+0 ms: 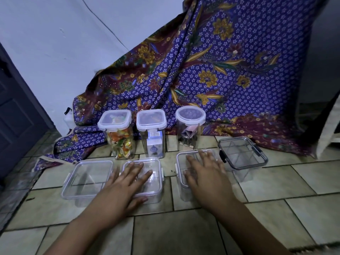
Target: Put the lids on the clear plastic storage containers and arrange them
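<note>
Several clear plastic containers stand on the tiled floor in two rows. In the front row, my left hand lies flat, fingers spread, on the lid of the second container. My right hand lies flat on the lid of the third container. A lidded empty container sits at the far left, and a dark-rimmed lidded one at the far right. Behind them stand three tall lidded jars: one with colourful snacks, one with a small box, and a round one.
A purple batik cloth hangs behind the jars and spreads onto the floor. A dark door is at the left, with a pale wall beside it. A white chair leg stands at the far right. A rug edge shows bottom right.
</note>
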